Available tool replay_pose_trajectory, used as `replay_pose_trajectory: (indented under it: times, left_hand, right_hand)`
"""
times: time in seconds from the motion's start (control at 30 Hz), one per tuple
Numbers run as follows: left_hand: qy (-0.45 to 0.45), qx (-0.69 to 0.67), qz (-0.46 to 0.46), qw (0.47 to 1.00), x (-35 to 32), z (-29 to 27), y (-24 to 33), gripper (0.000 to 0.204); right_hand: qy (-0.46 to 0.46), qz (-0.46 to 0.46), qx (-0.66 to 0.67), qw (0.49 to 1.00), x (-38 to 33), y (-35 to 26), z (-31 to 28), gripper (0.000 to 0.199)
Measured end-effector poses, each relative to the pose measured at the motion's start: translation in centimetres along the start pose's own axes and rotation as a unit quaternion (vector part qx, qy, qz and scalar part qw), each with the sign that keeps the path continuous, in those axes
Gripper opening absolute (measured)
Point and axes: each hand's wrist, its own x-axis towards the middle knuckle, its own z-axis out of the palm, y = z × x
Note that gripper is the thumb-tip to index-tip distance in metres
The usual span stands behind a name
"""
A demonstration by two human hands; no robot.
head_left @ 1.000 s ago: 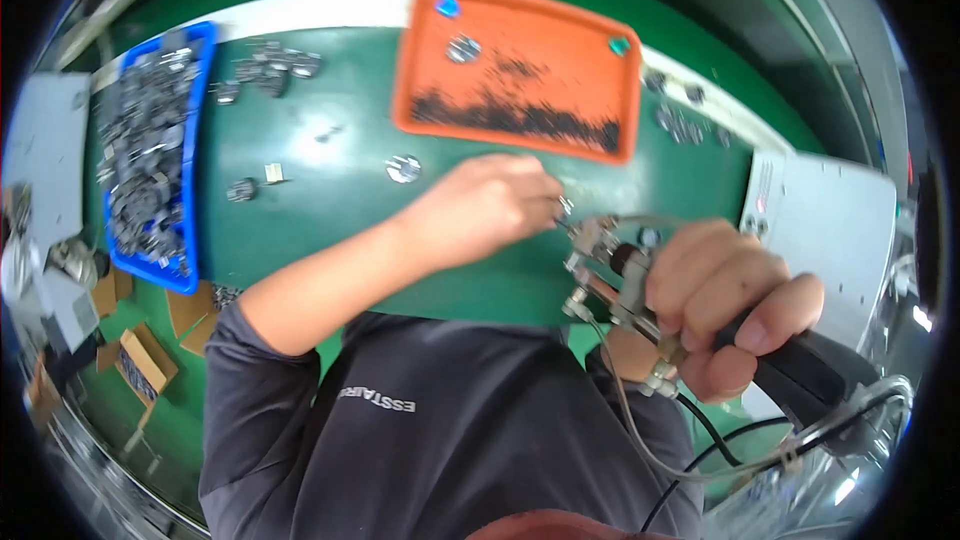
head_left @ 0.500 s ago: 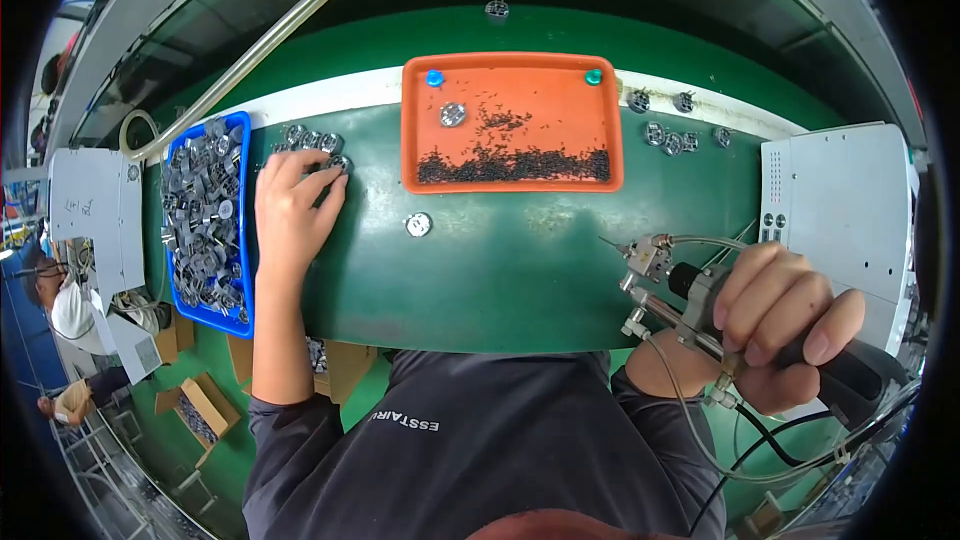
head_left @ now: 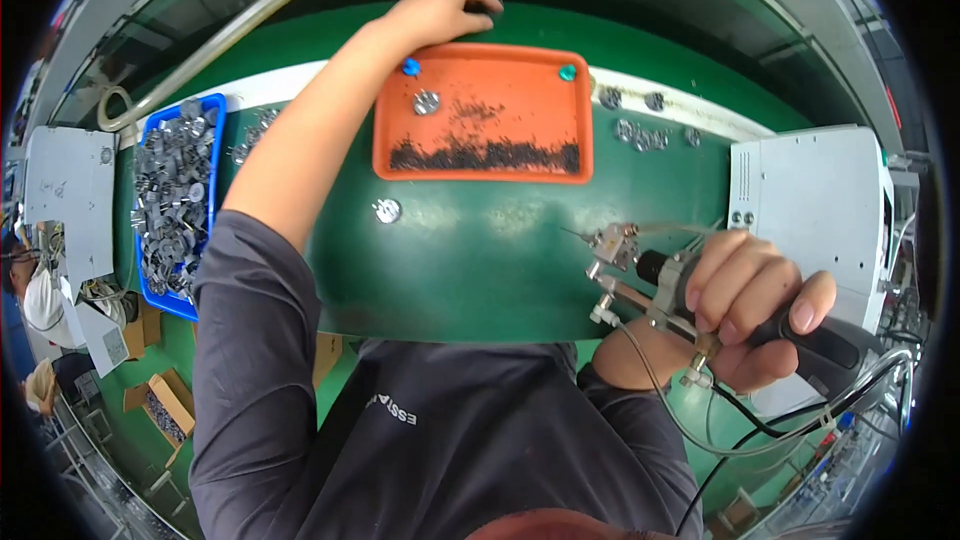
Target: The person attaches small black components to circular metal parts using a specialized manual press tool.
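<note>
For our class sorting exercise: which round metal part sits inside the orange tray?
The round metal part toward the left of the orange tray, near the small blue piece; the others in view lie outside it.

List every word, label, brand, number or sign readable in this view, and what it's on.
Shirt: pale chest lettering, partly lost in a fold; not copying printed words.
Right-hand grey box: small dark marks, too small to read.
Left-hand grey box: faint marks, unreadable.
Hand tool in the right hand: none readable.
Orange tray: none readable.
</note>
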Motion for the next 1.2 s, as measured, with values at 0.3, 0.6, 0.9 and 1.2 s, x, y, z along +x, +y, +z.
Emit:
replay_pose_trajectory:
  times: [0.3, 0.6, 0.9, 1.2]
  left_hand:
    - [0.071, 0.009, 0.004, 0.997, -5.1, -3.7, 11.5, 0.017]
    - [-0.001, -0.139, 0.022, 0.99, -16.7, 3.2, 19.9, 0.016]
    - [0.036, -0.145, 0.048, 0.988, -16.6, 4.1, 19.6, 0.015]
    - [0.025, -0.12, 0.034, 0.992, -16.9, 4.3, 19.5, 0.013]
  right_hand:
    - [-0.055, 0.07, 0.008, 0.996, 0.0, -0.4, -1.6, 0.041]
    - [-0.108, 0.098, 0.015, 0.989, -0.1, 0.5, -0.5, 0.039]
    - [-0.114, 0.118, 0.006, 0.986, -0.2, 1.8, 0.6, 0.037]
    - [-0.124, 0.134, 0.007, 0.983, -0.1, 2.1, 0.7, 0.036]
